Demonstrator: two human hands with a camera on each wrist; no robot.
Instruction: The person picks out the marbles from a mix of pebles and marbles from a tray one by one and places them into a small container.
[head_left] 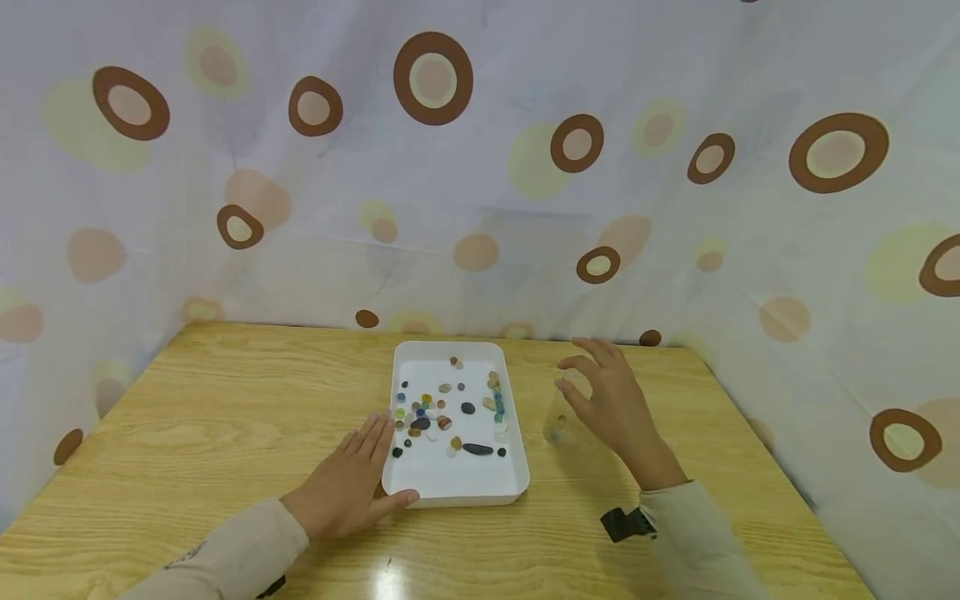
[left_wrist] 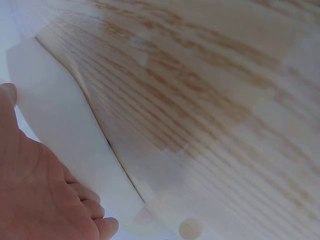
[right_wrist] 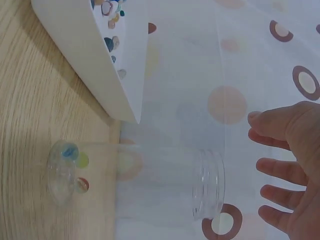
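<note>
A white rectangular tray [head_left: 456, 484] holds scattered glass beads and pebbles, among them a long dark stone [head_left: 477, 449]. At the tray's left side lies my left hand [head_left: 347, 483], its fingers along the rim and the thumb at the near left corner. To the right of the tray, a clear jar [right_wrist: 155, 185] stands upright without a lid. Several beads rest in its bottom, including a blue one [right_wrist: 70, 151]. My right hand [head_left: 617, 414] hovers at the jar's mouth, apart from it, with nothing visible between its loosely bent fingers.
The tray and jar stand on a wood-grain table [head_left: 225, 417]. A pale curtain [head_left: 480, 183] with brown rings and dots hangs behind the table and along both sides. A black strap [head_left: 628, 524] shows at the right sleeve.
</note>
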